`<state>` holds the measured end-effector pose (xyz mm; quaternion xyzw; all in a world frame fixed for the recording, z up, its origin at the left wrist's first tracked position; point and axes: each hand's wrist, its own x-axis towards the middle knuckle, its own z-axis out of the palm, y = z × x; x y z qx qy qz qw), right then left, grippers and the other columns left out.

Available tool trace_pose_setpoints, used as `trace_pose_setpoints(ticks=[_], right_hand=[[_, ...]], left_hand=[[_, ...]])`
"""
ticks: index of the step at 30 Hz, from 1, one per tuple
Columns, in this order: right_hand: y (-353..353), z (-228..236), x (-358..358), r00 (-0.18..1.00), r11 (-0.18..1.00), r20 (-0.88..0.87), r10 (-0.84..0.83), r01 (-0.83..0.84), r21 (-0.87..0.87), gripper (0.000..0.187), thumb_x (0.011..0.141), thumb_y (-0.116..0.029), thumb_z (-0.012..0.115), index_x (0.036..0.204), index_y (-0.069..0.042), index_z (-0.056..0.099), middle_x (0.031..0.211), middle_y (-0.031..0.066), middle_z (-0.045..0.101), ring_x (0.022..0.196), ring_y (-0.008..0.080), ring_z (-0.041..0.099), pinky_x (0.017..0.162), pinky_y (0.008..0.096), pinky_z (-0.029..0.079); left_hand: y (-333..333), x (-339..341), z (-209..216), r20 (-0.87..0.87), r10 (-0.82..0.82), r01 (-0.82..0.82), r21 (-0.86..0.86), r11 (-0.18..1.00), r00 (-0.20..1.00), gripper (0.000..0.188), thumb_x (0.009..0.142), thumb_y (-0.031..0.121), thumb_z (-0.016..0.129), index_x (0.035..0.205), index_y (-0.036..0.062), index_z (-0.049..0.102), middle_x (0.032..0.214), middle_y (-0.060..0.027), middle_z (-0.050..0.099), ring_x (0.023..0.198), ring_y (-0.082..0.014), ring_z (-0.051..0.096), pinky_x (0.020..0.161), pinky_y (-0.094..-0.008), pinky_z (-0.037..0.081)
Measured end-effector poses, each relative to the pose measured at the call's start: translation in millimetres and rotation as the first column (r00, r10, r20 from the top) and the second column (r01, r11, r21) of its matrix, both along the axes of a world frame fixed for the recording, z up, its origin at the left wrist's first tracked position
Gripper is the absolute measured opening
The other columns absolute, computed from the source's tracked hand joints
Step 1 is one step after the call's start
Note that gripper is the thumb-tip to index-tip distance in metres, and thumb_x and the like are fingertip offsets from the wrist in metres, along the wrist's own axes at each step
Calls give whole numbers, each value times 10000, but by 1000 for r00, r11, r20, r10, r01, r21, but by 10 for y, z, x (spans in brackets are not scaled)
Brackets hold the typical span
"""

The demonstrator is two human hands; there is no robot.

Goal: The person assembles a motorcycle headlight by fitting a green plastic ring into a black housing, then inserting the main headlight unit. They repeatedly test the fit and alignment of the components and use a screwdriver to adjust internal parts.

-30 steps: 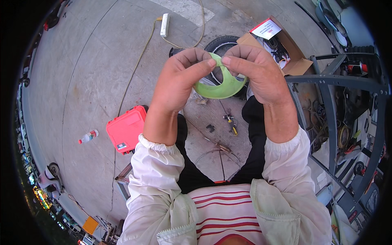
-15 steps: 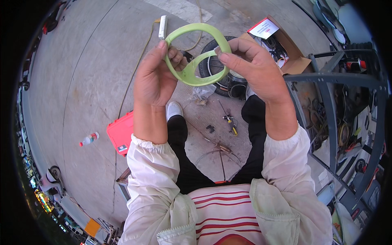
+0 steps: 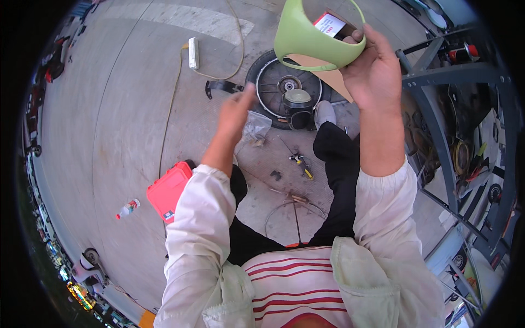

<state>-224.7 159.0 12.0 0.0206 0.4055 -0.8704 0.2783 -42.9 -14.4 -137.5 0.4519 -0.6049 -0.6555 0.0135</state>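
Note:
My right hand (image 3: 373,76) grips the lower right rim of a light green plastic cover (image 3: 305,45), a curved shell with large openings, raised at the top of the view. My left hand (image 3: 235,116) is away from the cover, over the floor left of a spoked wheel with a black tyre (image 3: 252,97). It is seen from the side and slightly smeared, so its fingers do not show clearly. A black round-bodied part with a pale top (image 3: 299,109) rests against the wheel. Beside the tyre lies a curved black piece (image 3: 223,86).
A clear plastic bag (image 3: 256,128) and a yellow-handled tool (image 3: 302,167) lie between my feet. To the left are a red case (image 3: 168,190) and a bottle (image 3: 128,209). A white power strip (image 3: 193,53) trails a cable. A dark metal rack (image 3: 451,147) stands at the right.
My left hand has let go of the green cover and dropped lower. The right hand has carried the cover up and right, turning it. My view has shifted, showing more of the wheel.

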Motion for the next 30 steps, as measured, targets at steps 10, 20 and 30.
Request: trace_pose_setpoints(ticks=[10,20,30], right_hand=[[611,-221,-353,988,998,153,-12,21,-60,211,938,-305,594,926,-94,584,915,15,614,979,203,564,924,381,400],[879,-298,-479,989,1000,147,1,0,-6,227,941,-309,600,911,-86,575,853,23,591,911,185,570,878,344,411],[806,-377,-431,992,999,127,6,-11,45,224,949,-311,588,921,-88,588,855,12,609,910,176,600,854,357,449]], left_hand=[[961,-595,-1892,87,-22,-5,293,956,996,903,893,550,651,1394,-154,388,1366,-241,531,1252,-292,519,1061,-361,380],[1001,-710,-2250,-3,79,-59,636,769,997,783,869,520,697,1439,62,417,1332,-124,572,1190,-259,567,964,-482,464],[1013,-690,-2210,-36,192,-133,597,791,981,745,875,443,705,1445,92,379,1308,-99,567,1139,-262,596,884,-547,494]])
